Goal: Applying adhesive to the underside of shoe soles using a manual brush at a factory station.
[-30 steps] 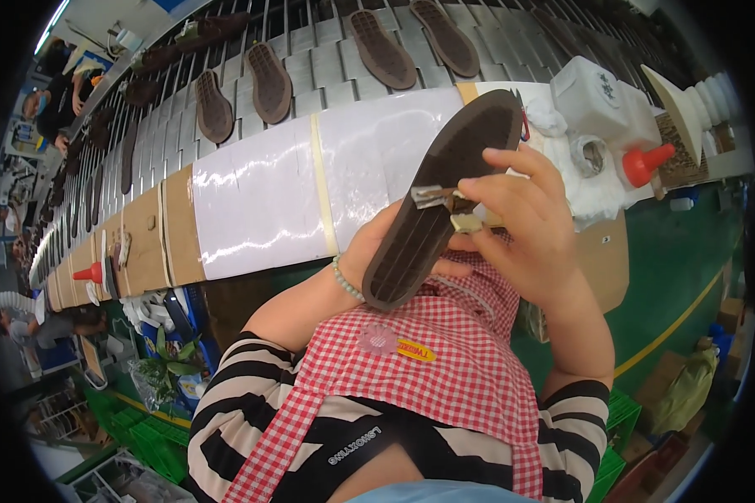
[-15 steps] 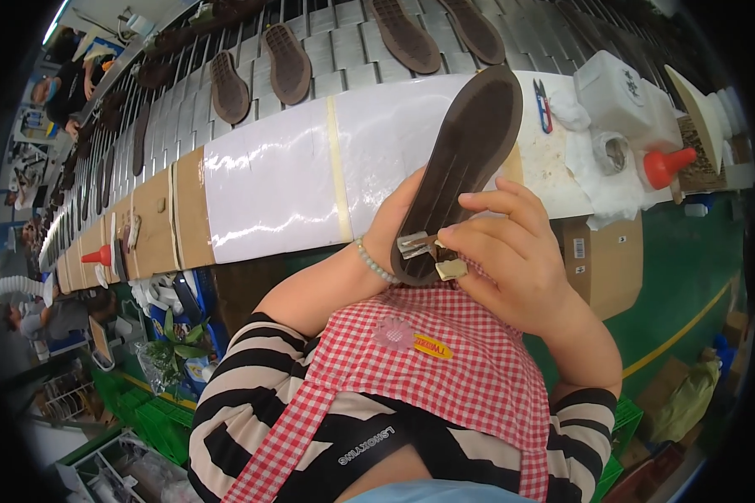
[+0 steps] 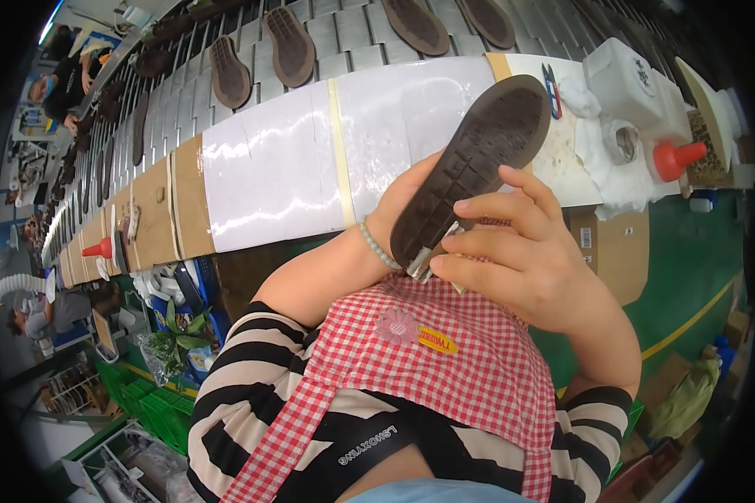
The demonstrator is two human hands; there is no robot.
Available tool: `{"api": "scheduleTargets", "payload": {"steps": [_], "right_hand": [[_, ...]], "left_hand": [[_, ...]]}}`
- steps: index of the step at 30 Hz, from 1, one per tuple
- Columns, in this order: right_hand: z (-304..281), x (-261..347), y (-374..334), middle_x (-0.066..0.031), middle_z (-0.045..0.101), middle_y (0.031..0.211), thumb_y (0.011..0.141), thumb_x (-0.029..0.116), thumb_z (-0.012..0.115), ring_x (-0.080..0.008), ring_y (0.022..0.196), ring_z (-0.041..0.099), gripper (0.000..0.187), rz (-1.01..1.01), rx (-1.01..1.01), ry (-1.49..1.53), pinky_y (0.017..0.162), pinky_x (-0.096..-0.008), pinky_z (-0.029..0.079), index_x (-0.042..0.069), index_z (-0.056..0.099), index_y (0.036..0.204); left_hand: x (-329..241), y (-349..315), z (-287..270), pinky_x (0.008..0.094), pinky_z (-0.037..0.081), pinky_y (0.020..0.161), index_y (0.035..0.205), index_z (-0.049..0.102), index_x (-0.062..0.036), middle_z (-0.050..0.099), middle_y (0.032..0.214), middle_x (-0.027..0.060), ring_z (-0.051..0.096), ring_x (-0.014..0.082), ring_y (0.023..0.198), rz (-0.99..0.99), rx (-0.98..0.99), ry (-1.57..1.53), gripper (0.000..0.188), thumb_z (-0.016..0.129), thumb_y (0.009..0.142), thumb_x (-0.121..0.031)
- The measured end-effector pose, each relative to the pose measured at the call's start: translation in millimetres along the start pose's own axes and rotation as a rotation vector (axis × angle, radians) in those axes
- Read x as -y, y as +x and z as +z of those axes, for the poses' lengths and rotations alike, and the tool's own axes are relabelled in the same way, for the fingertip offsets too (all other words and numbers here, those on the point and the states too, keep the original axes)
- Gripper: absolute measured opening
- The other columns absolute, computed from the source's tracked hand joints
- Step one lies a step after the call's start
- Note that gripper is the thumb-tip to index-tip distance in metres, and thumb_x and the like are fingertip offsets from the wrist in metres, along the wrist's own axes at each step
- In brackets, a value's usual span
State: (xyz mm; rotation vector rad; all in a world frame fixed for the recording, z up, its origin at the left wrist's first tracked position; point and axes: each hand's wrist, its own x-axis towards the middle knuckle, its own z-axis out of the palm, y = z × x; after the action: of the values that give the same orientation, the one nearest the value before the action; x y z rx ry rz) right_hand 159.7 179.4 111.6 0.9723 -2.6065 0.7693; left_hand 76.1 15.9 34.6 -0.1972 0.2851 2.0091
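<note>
I have the dark brown shoe sole (image 3: pixel 486 126) raised at a slant across the near edge of the table (image 3: pixel 268 180), treaded face up. My left hand (image 3: pixel 403 193) grips it from behind, most of its fingers hidden. My right hand (image 3: pixel 512 251) is narrowed, fingertips pinching a small silvery piece (image 3: pixel 420 262) against the sole's lower end. Toward the table's far right corner I see snips (image 3: pixel 552 90) and a white jug (image 3: pixel 617 80); a red nozzle (image 3: pixel 678 159) sits near the right edge. Beyond the far edge, more soles (image 3: pixel 290 48) lie on metal slats (image 3: pixel 331 59).
</note>
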Motion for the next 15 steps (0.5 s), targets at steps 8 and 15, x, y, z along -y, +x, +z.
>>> {"api": "scheduleTargets", "payload": {"steps": [8,15], "right_hand": [[-27.3,8.5,3.6,0.003,0.072,0.1,0.074,0.013,0.075,-0.022,0.114,0.062,0.029,-0.014,0.106,-0.136,0.113,-0.0538,0.038,0.019,0.076,0.103],[-16.0,10.6,-18.2,-0.0052,0.069,0.096,0.066,0.012,0.087,-0.0299,0.105,0.065,0.048,0.321,-0.238,-0.087,0.1,-0.0477,0.046,0.005,0.071,0.111]], "left_hand": [[-2.4,-0.6,-7.1,0.04,0.061,0.085,0.139,0.053,0.0004,0.066,0.126,0.0184,0.069,0.0291,0.107,-0.072,0.128,-0.104,0.047,0.032,0.11,-0.031],[-9.8,5.5,-5.7,0.0612,0.042,0.112,0.146,0.05,-0.0072,0.052,0.147,0.0151,0.042,0.0392,0.142,0.02,0.245,-0.114,0.05,0.035,0.11,-0.038]]}}
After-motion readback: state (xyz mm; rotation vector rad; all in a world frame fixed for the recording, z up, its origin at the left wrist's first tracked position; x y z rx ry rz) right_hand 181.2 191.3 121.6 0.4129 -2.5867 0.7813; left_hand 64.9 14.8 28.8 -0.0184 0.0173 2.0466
